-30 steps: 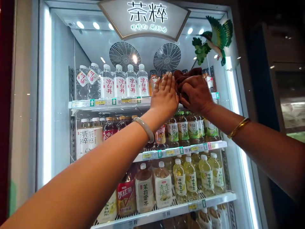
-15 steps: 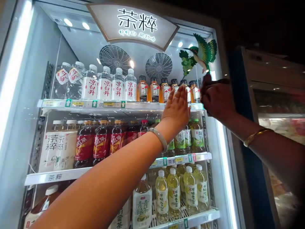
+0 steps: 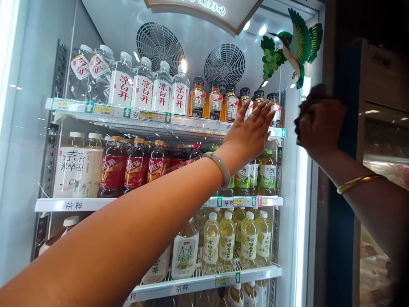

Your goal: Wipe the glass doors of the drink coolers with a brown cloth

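My left hand (image 3: 249, 134), with a pale bangle on the wrist, is stretched flat against the glass front of a lit drinks cooler (image 3: 293, 170), its fingers apart. It overlaps the amber bottles (image 3: 230, 104) on the top shelf. To the right, my right hand (image 3: 321, 123) is bent with curled fingers beside the cooler's right edge. Dark material shows at those fingers, but shadow hides what it is. A gold bangle sits on the right wrist. A green bird picture (image 3: 298, 47) is above that hand.
Clear bottles (image 3: 121, 81) stand left on the top shelf (image 3: 191, 123). Red-labelled bottles (image 3: 112, 168) and green-labelled bottles (image 3: 267, 172) fill the middle shelf, with pale yellow bottles (image 3: 227, 236) below. Another lit case (image 3: 386, 157) is at the far right.
The view has tilted lower, so the sign is mostly cut off. Both hands have shifted right in the picture, and the right hand sits farther from the left. The left fingers are more spread.
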Demonstrator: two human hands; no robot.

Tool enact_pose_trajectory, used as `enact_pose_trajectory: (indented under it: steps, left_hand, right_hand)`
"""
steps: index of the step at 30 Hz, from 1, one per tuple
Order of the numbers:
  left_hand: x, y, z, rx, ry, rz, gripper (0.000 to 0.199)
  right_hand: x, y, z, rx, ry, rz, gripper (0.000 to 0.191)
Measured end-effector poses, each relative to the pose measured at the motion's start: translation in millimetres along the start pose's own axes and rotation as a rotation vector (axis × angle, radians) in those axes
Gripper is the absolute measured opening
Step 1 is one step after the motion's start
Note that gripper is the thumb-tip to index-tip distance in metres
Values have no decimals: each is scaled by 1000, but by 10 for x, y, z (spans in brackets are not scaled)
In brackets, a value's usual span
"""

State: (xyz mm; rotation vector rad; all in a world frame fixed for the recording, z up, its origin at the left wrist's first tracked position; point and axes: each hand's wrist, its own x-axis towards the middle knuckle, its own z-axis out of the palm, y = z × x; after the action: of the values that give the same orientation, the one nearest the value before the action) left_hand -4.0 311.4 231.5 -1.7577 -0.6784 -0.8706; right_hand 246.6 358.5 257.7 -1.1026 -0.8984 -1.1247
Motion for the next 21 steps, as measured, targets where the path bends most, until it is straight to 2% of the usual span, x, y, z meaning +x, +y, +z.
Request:
enact_pose_trajectory:
  steps: [2,4,6,9,10,11,13,15,16,17,19,21]
  left_hand:
    - [3,-4,-13,13,-25,-5,71]
    - [6,-6,-31,16,-40,-5,72]
    - [9,17,-30,1,-34,-5,72]
    - [11,141,11,-22,-3,-55,71]
    - [9,204,30,-18,8,-94,71]
    - [5,271,47,-8,19,-141,72]
    - [-11,394,73,11,38,-215,73]
    - [-35,468,84,9,50,-231,73]
    - [-48,483,85,2,51,-220,72]
    - [-61,486,85,-5,48,-202,72]
    - [-84,470,83,-12,36,-167,71]
    - [-101,449,82,-2,22,-138,70]
  right_hand:
    - [-1,119,127,-34,68,236,15]
    - [-133,84,136,-34,101,280,20]
    - [-311,-33,42,30,59,64,20]
    - [-431,-120,-115,200,-31,-404,18]
    - [-413,-95,-131,221,-48,-456,17]
    - [-378,-47,-122,208,-46,-404,17]
    - [-315,63,-54,125,1,-129,20]
    - [-353,97,5,49,72,127,25]
    - [-426,63,3,26,106,198,28]
    - [-529,0,-29,23,126,209,30]
    - [-782,-163,-171,76,112,79,26]
    - [-988,-259,-356,246,32,-237,19]
